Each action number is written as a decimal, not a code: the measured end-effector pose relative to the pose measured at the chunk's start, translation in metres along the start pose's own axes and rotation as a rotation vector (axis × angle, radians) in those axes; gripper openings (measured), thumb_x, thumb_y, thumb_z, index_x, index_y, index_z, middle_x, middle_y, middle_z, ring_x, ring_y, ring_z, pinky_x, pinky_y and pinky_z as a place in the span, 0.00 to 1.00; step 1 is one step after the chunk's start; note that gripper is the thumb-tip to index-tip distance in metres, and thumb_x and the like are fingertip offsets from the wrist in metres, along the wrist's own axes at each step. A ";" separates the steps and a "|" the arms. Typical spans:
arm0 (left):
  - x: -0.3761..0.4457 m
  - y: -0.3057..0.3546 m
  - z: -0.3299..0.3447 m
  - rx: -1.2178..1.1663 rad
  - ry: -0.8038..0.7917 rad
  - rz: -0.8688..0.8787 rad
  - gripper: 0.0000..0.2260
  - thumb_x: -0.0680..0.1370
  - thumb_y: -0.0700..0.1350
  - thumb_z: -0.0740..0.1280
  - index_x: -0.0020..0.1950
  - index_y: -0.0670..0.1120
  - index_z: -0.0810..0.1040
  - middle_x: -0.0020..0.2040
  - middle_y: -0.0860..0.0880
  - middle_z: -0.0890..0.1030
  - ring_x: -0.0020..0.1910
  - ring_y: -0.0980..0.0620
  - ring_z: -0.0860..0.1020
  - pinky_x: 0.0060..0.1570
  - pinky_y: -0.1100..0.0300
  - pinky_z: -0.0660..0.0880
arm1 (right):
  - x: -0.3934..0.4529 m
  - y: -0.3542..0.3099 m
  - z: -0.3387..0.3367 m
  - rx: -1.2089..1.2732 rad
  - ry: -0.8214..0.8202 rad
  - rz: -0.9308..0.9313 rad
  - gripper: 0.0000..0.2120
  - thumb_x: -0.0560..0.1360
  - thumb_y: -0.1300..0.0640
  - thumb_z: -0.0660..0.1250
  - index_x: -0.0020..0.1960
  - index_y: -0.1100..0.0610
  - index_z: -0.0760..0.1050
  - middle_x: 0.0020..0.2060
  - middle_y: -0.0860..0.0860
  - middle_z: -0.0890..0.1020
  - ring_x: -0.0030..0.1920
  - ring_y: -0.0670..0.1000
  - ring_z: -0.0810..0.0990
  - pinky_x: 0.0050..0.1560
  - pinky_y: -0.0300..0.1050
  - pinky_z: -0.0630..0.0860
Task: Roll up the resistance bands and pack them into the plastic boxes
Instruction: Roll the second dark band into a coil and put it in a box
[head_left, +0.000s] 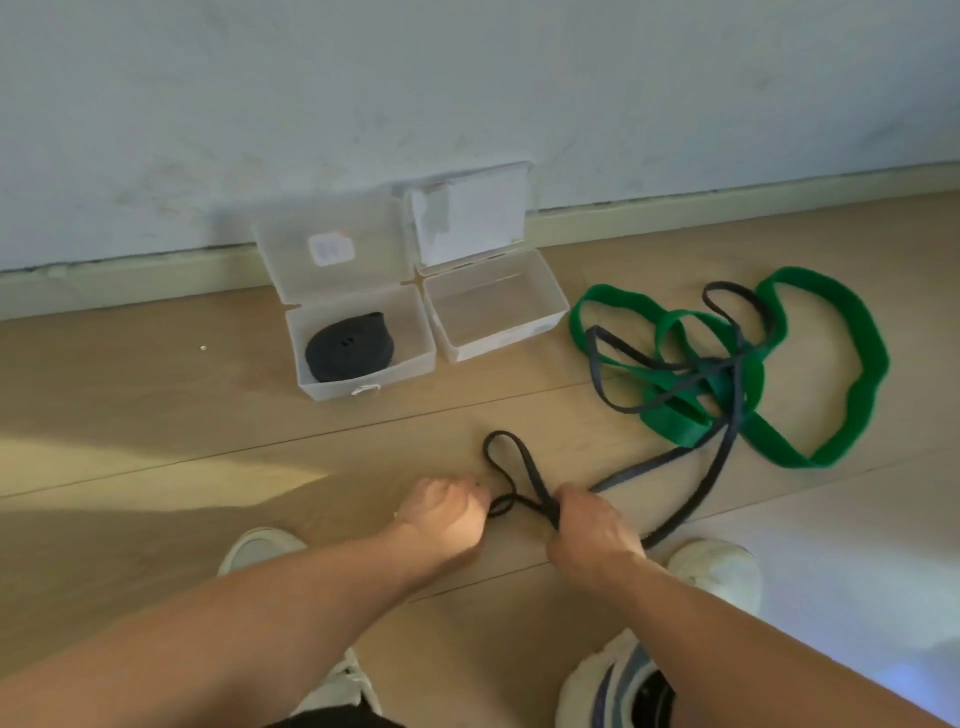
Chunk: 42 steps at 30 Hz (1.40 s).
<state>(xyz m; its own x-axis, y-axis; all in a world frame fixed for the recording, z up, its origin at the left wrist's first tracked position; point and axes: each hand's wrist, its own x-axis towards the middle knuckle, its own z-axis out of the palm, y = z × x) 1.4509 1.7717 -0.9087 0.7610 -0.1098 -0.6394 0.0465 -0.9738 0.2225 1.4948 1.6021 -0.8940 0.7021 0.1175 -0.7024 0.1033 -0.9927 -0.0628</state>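
A thin dark band (727, 447) trails across the wooden floor from a tangle at the right down to my hands. My left hand (447, 514) pinches its twisted end. My right hand (592, 525) grips the band a little further along, and a small loop stands up between the two hands. A wide green band (857, 364) lies loose at the right, with the dark band crossing over it. Two clear plastic boxes stand open by the wall. The left box (410, 379) holds a rolled black band (350, 348). The right box (558, 312) holds nothing.
The boxes' lids lean back against a pale wall (467, 78) with a skirting board. Two white shoes (717, 566) rest on the floor near my hands, and another shoe (618, 686) shows at the bottom edge. A small white speck (202, 347) lies left of the boxes.
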 end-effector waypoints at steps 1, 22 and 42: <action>-0.002 0.000 -0.007 -0.036 -0.023 0.002 0.16 0.81 0.40 0.58 0.69 0.46 0.74 0.65 0.43 0.78 0.63 0.40 0.77 0.60 0.50 0.74 | -0.003 0.003 -0.005 -0.057 -0.015 -0.036 0.16 0.75 0.60 0.66 0.63 0.53 0.74 0.54 0.52 0.80 0.54 0.54 0.80 0.55 0.50 0.80; -0.304 0.149 -0.372 -0.687 1.646 0.678 0.08 0.80 0.40 0.63 0.48 0.53 0.68 0.41 0.58 0.78 0.36 0.55 0.83 0.29 0.54 0.80 | -0.227 0.092 -0.256 0.618 0.522 -0.032 0.17 0.79 0.42 0.66 0.51 0.56 0.82 0.40 0.50 0.82 0.36 0.48 0.79 0.33 0.41 0.74; -0.194 0.115 -0.275 -0.137 0.283 0.270 0.04 0.82 0.47 0.69 0.47 0.53 0.81 0.44 0.54 0.86 0.39 0.58 0.85 0.43 0.60 0.76 | -0.193 0.170 -0.255 -0.111 0.986 -0.279 0.08 0.78 0.54 0.67 0.54 0.55 0.81 0.63 0.54 0.78 0.72 0.60 0.64 0.70 0.60 0.69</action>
<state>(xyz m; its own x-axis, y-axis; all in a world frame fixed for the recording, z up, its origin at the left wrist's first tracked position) 1.4867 1.7355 -0.5566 0.9048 -0.2800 -0.3209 -0.1082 -0.8799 0.4627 1.5562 1.4175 -0.5883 0.9038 0.3645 0.2242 0.3809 -0.9240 -0.0334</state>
